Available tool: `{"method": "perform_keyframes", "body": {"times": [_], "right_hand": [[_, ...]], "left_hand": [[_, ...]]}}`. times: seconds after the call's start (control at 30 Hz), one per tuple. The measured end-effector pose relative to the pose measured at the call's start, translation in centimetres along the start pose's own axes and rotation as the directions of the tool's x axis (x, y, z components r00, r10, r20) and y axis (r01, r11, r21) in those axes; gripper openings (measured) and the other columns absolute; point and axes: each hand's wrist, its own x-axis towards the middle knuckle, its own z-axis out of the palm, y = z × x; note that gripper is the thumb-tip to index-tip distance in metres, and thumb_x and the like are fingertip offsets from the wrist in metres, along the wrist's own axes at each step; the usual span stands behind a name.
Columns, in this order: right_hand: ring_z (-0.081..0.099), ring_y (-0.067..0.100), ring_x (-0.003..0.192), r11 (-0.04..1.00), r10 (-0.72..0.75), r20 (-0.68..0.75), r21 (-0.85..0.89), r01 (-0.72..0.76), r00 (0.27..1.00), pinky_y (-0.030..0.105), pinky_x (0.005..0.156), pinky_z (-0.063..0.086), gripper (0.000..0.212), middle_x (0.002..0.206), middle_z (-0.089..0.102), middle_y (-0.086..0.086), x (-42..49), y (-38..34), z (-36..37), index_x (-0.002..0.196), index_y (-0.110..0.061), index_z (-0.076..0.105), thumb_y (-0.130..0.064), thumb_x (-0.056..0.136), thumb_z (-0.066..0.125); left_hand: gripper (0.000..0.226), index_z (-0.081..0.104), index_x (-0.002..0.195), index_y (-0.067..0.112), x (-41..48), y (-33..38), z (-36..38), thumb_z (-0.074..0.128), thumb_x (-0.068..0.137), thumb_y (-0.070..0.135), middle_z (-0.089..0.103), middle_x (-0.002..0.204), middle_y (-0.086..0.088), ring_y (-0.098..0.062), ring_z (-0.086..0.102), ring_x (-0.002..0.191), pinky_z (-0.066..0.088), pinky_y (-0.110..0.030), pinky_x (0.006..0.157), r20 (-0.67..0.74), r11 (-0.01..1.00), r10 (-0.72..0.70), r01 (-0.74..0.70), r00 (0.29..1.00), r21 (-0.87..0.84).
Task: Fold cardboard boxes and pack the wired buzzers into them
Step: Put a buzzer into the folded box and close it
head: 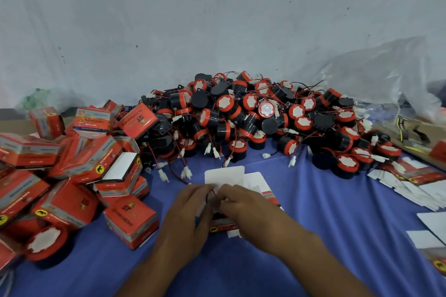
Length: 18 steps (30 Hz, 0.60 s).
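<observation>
I see my left hand [190,210] and my right hand [243,205] close together near the middle of the desk's front edge. Between them is a small red open box [223,224]. Both hands have their fingers curled round it, the left on its left side and the right over its top and right side. The fingertips almost meet above the box. A thin red wire [213,191] shows in the gap between them. I cannot tell if a finger pinches it, as that part is blurry. The white flap [224,175] of the box stands up behind my fingers.

The desk is covered with a blue cloth [325,212]. The big pile of buzzers [253,116] lies along the back edge, black and red with little white plugs on their wires. Some wires trail down toward my hands.

On the left side is a heap of packed boxes [72,166], tipped every way. One closed box [131,219] sits just beside my left hand. A loose buzzer [45,241] lies by the front left corner.

Flat boxes [410,183] lie spread along the right edge. A clear plastic bag [386,75] slumps at the back right corner.
</observation>
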Motion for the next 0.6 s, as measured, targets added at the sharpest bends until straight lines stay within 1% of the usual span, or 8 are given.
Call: {"method": "perform_keyframes", "body": {"times": [0.07,0.13,0.2,0.23,0.33,0.4,0.47,0.6], "right_hand": [[0.048,0.032,0.109,0.998,-0.01,0.05,-0.06,0.013,0.999,0.042,0.091,0.04,0.03,0.122,0.055,0.018,0.1,-0.5,-0.1,0.118,0.0,0.062,0.006,0.09,0.053],[0.047,0.026,0.11,0.996,0.04,0.072,-0.085,-0.034,0.997,0.034,0.082,0.038,0.046,0.13,0.048,0.006,0.0,-0.6,-0.1,0.128,-0.012,0.049,0.007,0.087,0.054],[0.054,0.025,0.102,0.991,0.131,0.023,-0.012,-0.13,0.991,0.037,0.069,0.043,0.063,0.126,0.044,-0.002,-0.1,-0.3,-0.1,0.132,-0.024,0.041,0.009,0.08,0.057],[0.057,0.027,0.098,0.989,0.149,-0.005,0.014,-0.149,0.989,0.041,0.068,0.047,0.063,0.123,0.044,-0.004,-0.1,-0.2,0.1,0.132,-0.025,0.042,0.008,0.081,0.059],[0.061,0.028,0.093,0.989,0.145,-0.088,0.052,-0.14,0.986,0.044,0.076,0.05,0.034,0.115,0.054,-0.001,-0.1,-0.3,0.9,0.121,-0.019,0.056,-0.005,0.091,0.063],[0.062,0.024,0.094,0.969,0.216,-0.155,0.153,-0.193,0.964,0.04,0.081,0.049,0.021,0.111,0.064,0.0,0.1,-0.4,1.3,0.116,-0.019,0.06,-0.016,0.095,0.061],[0.061,0.021,0.092,0.932,0.31,-0.22,0.264,-0.25,0.925,0.035,0.082,0.048,0.017,0.105,0.069,0.002,0.3,-0.4,1.4,0.11,-0.017,0.062,-0.024,0.095,0.062],[0.059,0.018,0.086,0.931,0.298,-0.268,0.294,-0.217,0.916,0.028,0.078,0.047,0.014,0.1,0.062,0.006,0.7,-0.5,1.9,0.092,-0.002,0.07,-0.015,0.095,0.065]], "left_hand": [[0.033,0.063,0.128,0.011,0.1,0.1,0.0,0.053,0.098,0.019,0.059,0.118,0.001,-0.013,0.057,0.108,0.047,-0.023,0.093,-0.002,1.0,0.014,-0.014,1.0,0.015],[0.035,0.067,0.125,0.012,0.2,0.2,-0.2,0.05,0.099,0.03,0.059,0.116,0.003,-0.012,0.059,0.105,0.051,-0.028,0.089,-0.014,1.0,-0.022,0.022,1.0,-0.007],[0.035,0.072,0.117,0.016,0.3,0.2,-0.3,0.049,0.101,0.036,0.059,0.114,0.004,-0.014,0.059,0.103,0.052,-0.031,0.084,-0.013,0.998,-0.062,0.062,0.998,-0.009],[0.031,0.075,0.112,0.017,0.3,0.3,-0.3,0.051,0.101,0.034,0.058,0.113,0.004,-0.016,0.059,0.102,0.052,-0.032,0.083,-0.008,0.997,-0.074,0.074,0.997,0.0],[0.022,0.078,0.099,0.018,0.5,0.5,0.0,0.058,0.097,0.028,0.051,0.108,0.017,-0.011,0.054,0.096,0.041,-0.018,0.081,0.004,0.997,-0.075,0.074,0.997,0.014],[0.015,0.079,0.093,0.016,0.6,0.4,0.2,0.064,0.095,0.018,0.051,0.104,0.017,-0.008,0.054,0.09,0.037,-0.014,0.076,0.027,0.994,-0.105,0.104,0.994,0.014],[0.014,0.08,0.093,0.013,0.7,0.1,0.3,0.066,0.094,0.011,0.057,0.105,0.01,-0.005,0.057,0.088,0.039,-0.01,0.075,0.039,0.983,-0.181,0.181,0.983,-0.009],[0.017,0.079,0.1,0.011,0.7,0.4,0.3,0.063,0.095,0.009,0.058,0.107,0.008,-0.003,0.058,0.092,0.04,-0.003,0.077,0.049,0.969,-0.239,0.242,0.97,-0.059]]}}
